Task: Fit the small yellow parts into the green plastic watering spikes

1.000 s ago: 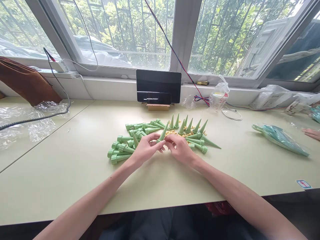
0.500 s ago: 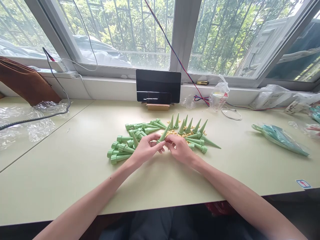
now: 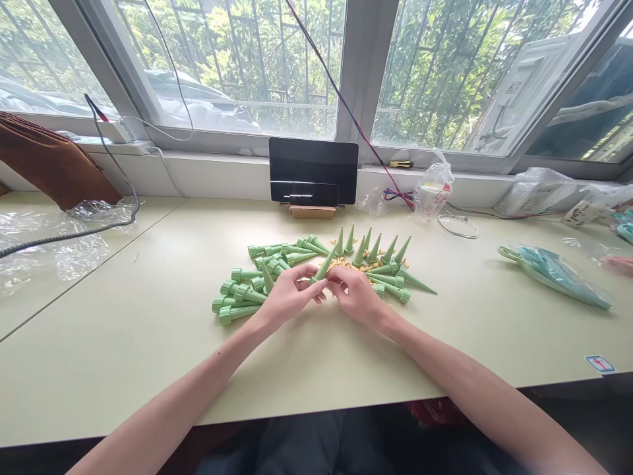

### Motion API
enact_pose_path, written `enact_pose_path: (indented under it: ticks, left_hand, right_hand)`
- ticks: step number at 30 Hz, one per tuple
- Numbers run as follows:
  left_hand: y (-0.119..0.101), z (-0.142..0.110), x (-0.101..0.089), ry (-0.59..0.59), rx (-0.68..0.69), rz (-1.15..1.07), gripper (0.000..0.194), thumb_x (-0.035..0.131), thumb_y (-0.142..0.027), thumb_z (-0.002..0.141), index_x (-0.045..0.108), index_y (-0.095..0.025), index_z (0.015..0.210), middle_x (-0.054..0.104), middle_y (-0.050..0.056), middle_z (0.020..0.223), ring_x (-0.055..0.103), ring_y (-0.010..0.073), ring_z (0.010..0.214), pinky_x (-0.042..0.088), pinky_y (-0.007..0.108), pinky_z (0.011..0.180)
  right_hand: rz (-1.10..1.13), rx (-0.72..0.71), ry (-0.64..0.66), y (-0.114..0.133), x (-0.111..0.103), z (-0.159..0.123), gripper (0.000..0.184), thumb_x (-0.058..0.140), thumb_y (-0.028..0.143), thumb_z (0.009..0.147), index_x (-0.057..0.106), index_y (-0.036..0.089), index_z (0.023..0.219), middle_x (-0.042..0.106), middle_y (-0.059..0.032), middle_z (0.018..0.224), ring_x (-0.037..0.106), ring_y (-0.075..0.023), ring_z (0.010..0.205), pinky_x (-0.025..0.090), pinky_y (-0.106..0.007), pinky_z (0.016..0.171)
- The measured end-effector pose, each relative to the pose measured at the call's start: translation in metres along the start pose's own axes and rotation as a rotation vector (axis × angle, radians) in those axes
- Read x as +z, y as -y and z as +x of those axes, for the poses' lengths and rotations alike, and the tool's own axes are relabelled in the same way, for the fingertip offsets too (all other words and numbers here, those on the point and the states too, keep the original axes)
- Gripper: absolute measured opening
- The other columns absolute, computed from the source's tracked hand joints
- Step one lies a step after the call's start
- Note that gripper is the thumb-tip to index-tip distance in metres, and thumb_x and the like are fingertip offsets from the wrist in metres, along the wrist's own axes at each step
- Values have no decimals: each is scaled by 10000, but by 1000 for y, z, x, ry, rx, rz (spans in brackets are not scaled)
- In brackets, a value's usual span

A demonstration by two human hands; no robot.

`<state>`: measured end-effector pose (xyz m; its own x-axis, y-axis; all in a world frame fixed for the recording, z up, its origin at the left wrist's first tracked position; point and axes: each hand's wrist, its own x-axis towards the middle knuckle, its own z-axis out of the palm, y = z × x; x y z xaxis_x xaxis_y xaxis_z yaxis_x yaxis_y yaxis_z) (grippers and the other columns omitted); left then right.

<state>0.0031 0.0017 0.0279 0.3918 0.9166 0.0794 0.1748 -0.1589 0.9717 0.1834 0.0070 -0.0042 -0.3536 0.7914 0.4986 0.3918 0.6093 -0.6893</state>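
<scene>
My left hand [image 3: 293,289] is closed around the base of a green plastic watering spike [image 3: 325,262], whose tip points up and to the right. Against the right side of that base, my right hand [image 3: 357,293] pinches with thumb and fingers; whatever lies between them is hidden. Beyond my hands is a heap of small yellow plastic pieces [image 3: 343,262]. Several green spikes [image 3: 241,291] lie in a pile left of my hands. More spikes [image 3: 374,249] stand upright behind and to the right, with a few lying on their sides nearby.
A dark tablet [image 3: 314,168] leans on a cardboard stand at the back. To the right lies a clear bag with green parts [image 3: 558,274], and another person's hand [image 3: 620,264] shows at the edge. Crumpled plastic [image 3: 74,244] and a black cable are at left.
My hands and the held spike stay almost in place, the spike tilting slightly more to the right. The other person's hand at the right edge has shifted.
</scene>
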Motion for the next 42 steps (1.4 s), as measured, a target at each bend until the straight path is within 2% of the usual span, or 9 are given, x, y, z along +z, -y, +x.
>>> enact_pose_path:
  ticks: [10,17,26,35,42]
  left_hand:
    - [0,0,0,0,-10,-5,293,658,-392,860,670,-189,1071,695,47,1051,698,161,726,586,337,758]
    - [2,0,0,-16,-6,-11,292,664,-401,852,661,-178,1041,699,55,1024,704,172,732,606,351,759]
    - [-1,1,1,-17,9,-36,324,671,-435,835,665,-178,1031,689,61,1029,709,194,774,623,361,737]
    - [2,1,2,12,15,-42,345,643,-458,852,663,-186,1063,674,69,1085,707,190,778,621,365,744]
    - [-1,0,2,12,12,-43,332,652,-440,852,674,-192,1071,677,62,1090,707,182,764,623,360,741]
  right_hand:
    - [27,-4,-59,2,-2,1,160,498,136,933,643,189,890,645,-22,818,551,-142,711,430,-254,668]
    - [42,5,-37,2,-2,1,187,494,140,944,672,194,923,663,-14,810,549,-136,702,428,-243,652]
    - [116,25,-4,3,-2,0,166,511,135,924,664,187,958,695,-32,858,637,-156,777,487,-257,687]
    - [146,56,-52,3,-2,1,162,516,180,926,670,193,974,695,-41,869,647,-168,779,523,-284,701]
    - [115,58,-59,4,-2,1,171,499,196,932,670,186,929,674,-41,833,611,-162,736,510,-280,676]
